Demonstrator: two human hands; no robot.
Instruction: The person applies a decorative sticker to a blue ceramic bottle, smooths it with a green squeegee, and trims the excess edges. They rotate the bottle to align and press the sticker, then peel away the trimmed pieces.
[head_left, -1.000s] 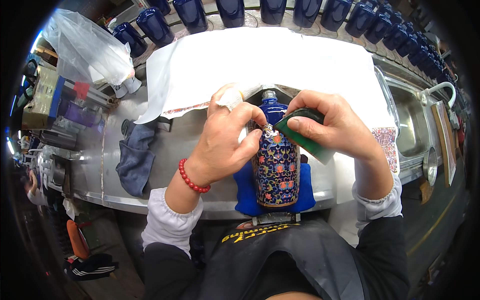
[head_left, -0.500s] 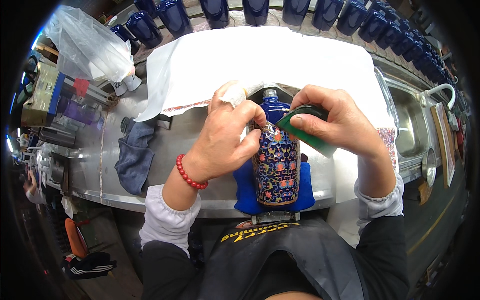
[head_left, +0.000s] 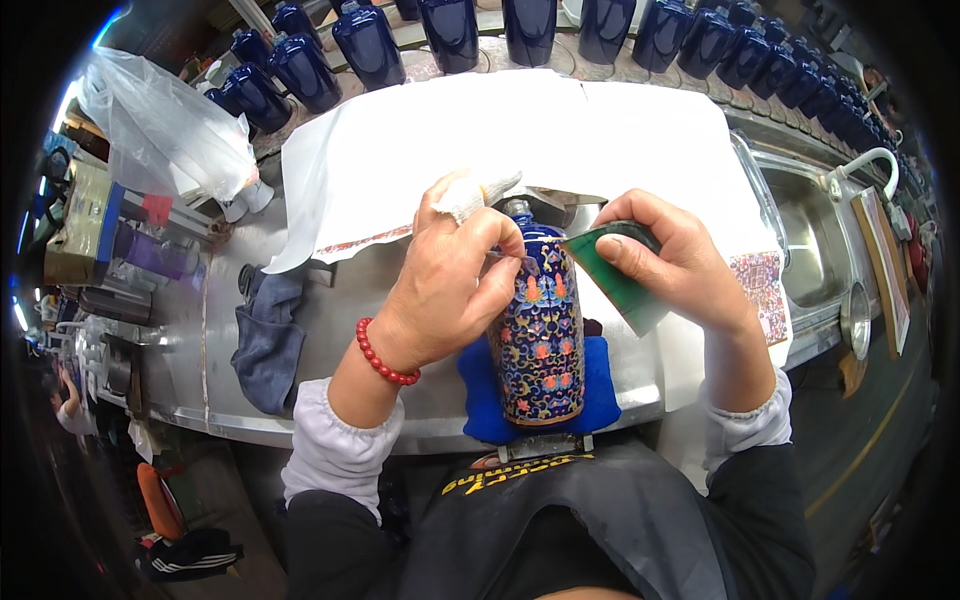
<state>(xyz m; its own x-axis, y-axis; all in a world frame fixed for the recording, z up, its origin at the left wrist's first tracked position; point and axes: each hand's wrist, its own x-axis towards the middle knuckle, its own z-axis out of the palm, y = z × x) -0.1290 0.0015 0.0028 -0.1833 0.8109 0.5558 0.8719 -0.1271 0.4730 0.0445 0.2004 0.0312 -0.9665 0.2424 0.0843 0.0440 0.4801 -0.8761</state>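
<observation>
A dark blue bottle [head_left: 542,370] with a colorful floral decal [head_left: 545,325] lies on a blue pad [head_left: 600,385], its neck pointing away from me. My left hand [head_left: 445,265], with a red bead bracelet and a white wrapping on one finger, is over the bottle's left shoulder. Its thumb and forefinger pinch a thin, translucent edge of the decal. My right hand [head_left: 670,260] grips a flat green scraper [head_left: 615,275]. The scraper's left corner reaches the bottle's right shoulder; whether it touches is hard to tell.
Behind the bottle spreads a large white sheet [head_left: 430,130]. Rows of dark blue bottles [head_left: 450,35] stand along the back. A grey-blue cloth [head_left: 268,345] lies on the metal table at left. To the right are a sink [head_left: 815,240] and a patterned sheet [head_left: 762,300].
The scraper has shifted right, off the bottle's front, and shows more of its flat face. My left fingers remain pinched at the bottle's shoulder. The whole view has shifted slightly.
</observation>
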